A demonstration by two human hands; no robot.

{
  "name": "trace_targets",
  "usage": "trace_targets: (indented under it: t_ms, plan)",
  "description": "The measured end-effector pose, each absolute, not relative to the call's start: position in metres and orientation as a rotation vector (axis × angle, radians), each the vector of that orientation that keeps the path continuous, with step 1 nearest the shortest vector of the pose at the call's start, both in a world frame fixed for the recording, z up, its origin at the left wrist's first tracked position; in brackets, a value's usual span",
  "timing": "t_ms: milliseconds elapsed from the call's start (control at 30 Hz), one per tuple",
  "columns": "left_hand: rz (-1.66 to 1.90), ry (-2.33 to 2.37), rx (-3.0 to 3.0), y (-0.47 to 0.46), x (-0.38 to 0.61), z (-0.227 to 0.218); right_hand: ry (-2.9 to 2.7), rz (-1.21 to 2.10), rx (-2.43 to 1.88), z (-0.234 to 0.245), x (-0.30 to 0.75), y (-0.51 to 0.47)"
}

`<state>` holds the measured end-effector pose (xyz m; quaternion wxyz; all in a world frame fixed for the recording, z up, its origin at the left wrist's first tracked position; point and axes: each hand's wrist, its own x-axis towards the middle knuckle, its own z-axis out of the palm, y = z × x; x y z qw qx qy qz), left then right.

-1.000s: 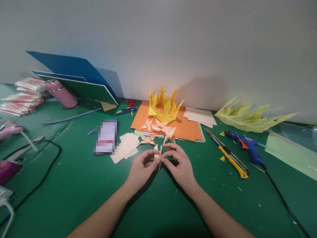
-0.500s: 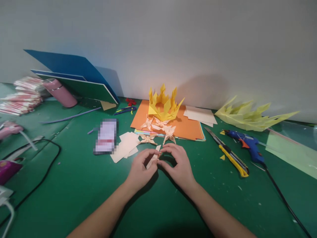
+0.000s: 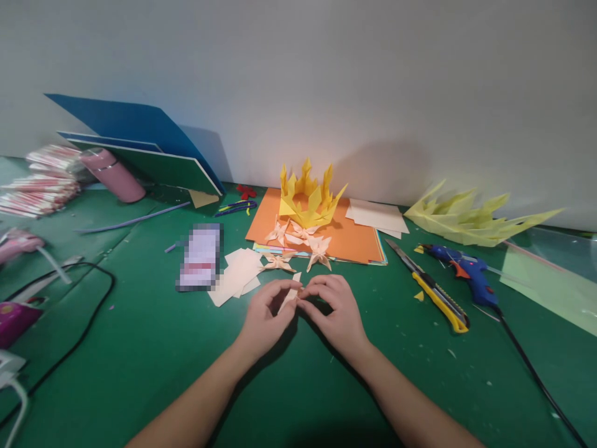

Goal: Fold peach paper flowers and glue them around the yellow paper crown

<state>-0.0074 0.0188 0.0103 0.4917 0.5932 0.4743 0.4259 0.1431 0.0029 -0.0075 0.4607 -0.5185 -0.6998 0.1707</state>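
Observation:
Between the thumb and fingers of my left hand [image 3: 269,314] is a small folded piece of cream paper [image 3: 290,294], partly hidden by the fingers. My right hand [image 3: 336,309] pinches the right end of this same piece, fingertips meeting those of the left. Just beyond my hands lie several folded cream paper flowers [image 3: 319,252], some on a stack of coloured paper topped by an orange sheet [image 3: 361,239]. Loose cream paper sheets [image 3: 237,277] lie left of the flowers. A yellow folded-paper crown [image 3: 308,202] stands on the orange sheet.
To the right lie a utility knife [image 3: 433,292] with its blade out, a blue glue gun [image 3: 471,270] with a cord, and a pale yellow paper crown [image 3: 476,221]. A phone [image 3: 201,256] lies left. Farther left are a pink bottle [image 3: 113,174], boards [image 3: 153,165] and a black cable [image 3: 100,311].
Both hands stay in nearly the same place. The right fingers have shifted slightly downward, and the folded paper has tilted a little between the hands.

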Motion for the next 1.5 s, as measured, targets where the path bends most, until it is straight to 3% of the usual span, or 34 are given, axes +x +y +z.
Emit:
trace_targets:
  t_ms: [1000,1500]
  plan:
    - [0.993,1.171,1.633,0.020,-0.006,0.003,-1.638,0.504,-1.264,-0.008,0.140,0.002]
    - [0.917,1.127,1.094,0.023,-0.008,0.016,-1.661,0.472,-1.234,-0.009,0.141,0.003]
